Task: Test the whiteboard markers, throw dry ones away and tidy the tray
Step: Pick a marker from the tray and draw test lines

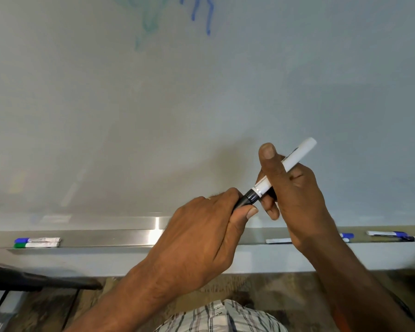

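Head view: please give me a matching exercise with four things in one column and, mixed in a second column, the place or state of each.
Column one
1. black-capped marker
2. green-capped marker
3. blue ink strokes
4. left hand

Column two
A. on the whiteboard, near the top edge of the picture
B. grips the black cap
C. lies at the left end of the tray
D. held up in front of the board, its barrel in the right hand

Pairs: 1-D, 2-C, 3-A, 4-B
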`<action>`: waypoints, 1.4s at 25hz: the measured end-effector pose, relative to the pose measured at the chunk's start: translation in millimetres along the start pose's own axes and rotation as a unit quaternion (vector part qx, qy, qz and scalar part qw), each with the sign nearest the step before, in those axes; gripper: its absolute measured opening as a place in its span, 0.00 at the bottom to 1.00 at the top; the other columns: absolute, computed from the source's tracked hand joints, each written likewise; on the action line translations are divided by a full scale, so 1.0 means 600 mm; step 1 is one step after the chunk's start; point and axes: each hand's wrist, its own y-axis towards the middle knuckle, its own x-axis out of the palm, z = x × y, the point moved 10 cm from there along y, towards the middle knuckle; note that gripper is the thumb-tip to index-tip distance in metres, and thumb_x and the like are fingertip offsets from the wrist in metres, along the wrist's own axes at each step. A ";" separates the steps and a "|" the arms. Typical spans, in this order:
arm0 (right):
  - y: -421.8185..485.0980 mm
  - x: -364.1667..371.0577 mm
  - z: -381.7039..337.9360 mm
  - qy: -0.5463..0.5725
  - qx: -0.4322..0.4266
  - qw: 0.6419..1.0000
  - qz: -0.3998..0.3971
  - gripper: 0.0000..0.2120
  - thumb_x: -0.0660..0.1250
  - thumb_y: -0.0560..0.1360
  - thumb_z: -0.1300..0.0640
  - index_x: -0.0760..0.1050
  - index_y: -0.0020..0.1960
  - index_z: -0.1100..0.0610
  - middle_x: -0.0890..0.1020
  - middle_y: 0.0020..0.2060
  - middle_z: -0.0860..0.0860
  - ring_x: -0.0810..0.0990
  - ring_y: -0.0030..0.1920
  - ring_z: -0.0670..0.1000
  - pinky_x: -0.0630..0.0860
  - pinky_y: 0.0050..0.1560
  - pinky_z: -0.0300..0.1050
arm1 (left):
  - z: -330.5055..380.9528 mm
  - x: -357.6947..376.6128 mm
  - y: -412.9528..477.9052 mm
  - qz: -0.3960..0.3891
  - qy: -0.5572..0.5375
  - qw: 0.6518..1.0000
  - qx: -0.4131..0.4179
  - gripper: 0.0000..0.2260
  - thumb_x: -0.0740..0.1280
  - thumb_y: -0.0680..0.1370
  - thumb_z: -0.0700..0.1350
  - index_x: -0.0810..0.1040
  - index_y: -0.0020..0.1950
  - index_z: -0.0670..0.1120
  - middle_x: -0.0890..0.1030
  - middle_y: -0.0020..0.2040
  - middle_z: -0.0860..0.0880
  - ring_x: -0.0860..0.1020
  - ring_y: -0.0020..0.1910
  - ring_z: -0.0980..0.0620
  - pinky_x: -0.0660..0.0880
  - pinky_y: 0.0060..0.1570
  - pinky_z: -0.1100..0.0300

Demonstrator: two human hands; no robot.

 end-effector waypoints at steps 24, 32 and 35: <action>-0.054 0.019 -0.029 -0.485 -0.299 0.787 -0.236 0.20 0.52 0.80 0.35 0.77 0.60 0.40 0.82 0.43 0.36 0.76 0.40 0.41 0.71 0.45 0.38 | -0.030 0.010 -0.012 0.000 0.050 0.999 0.007 0.14 0.53 0.86 0.59 0.74 0.62 0.54 0.76 0.48 0.59 0.66 0.40 0.60 0.65 0.38 0.62; -0.040 0.028 0.007 -0.431 -0.223 0.829 -0.277 0.18 0.52 0.80 0.36 0.73 0.62 0.41 0.80 0.46 0.35 0.77 0.46 0.41 0.69 0.43 0.33 | -0.031 -0.006 -0.005 -0.041 -0.011 0.998 0.043 0.13 0.58 0.87 0.55 0.75 0.68 0.55 0.77 0.52 0.60 0.75 0.49 0.59 0.67 0.41 0.69; -0.037 0.024 0.003 -0.393 -0.228 0.853 -0.256 0.17 0.56 0.81 0.39 0.75 0.65 0.42 0.79 0.48 0.33 0.76 0.51 0.41 0.68 0.46 0.30 | -0.049 -0.025 0.004 0.012 -0.211 0.977 -0.034 0.13 0.67 0.82 0.53 0.82 0.65 0.53 0.83 0.52 0.59 0.82 0.52 0.56 0.72 0.42 0.76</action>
